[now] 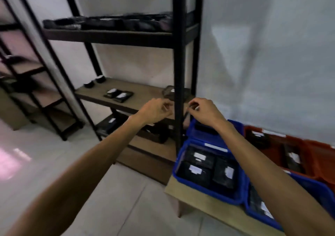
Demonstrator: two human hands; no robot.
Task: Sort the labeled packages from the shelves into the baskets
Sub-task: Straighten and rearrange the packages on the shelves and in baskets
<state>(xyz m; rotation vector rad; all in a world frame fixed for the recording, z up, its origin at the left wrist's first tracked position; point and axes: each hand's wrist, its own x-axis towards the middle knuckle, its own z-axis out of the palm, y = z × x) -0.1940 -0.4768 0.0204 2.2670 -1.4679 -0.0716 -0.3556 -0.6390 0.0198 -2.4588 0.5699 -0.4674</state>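
Pale floor tiles (pixel 112 190) fill the near ground, and a low wooden desk (pixel 204 202) stands on them at the right, close to a white wall (pixel 272 54). On the desk sits a blue basket (pixel 183 165) with black packages (pixel 204 167) lying flat inside, their white labels up. A second blue basket (pixel 315 186) is just beside it at the right edge, partly hidden by the right forearm, and a third blue basket (pixel 194 128) lies behind the first. A red basket (pixel 311 148) further right also holds black labeled packages.

Both bare arms reach forward. The left hand (pixel 154 111) is raised before the middle shelf (pixel 145 95), fingers loosely curled; the blur hides whether anything is pinched in it. The right hand (pixel 204 110) hovers above the far blue basket, its fingers curled with something small and pale at the tips; I cannot tell whether it holds it. A black upright post (pixel 178 69) of the shelf rack stands between the two hands.

On the middle shelf lie two flat black packets (pixel 118 95) with white labels, two small dark items (pixel 94 82) behind them, and a dark package (pixel 169 91) by the post. The lower shelf (pixel 154 145) carries more dark packages, and the upper shelf (pixel 108 34) holds a blurred row of them. A second black rack (pixel 36 90) stands at the far left.
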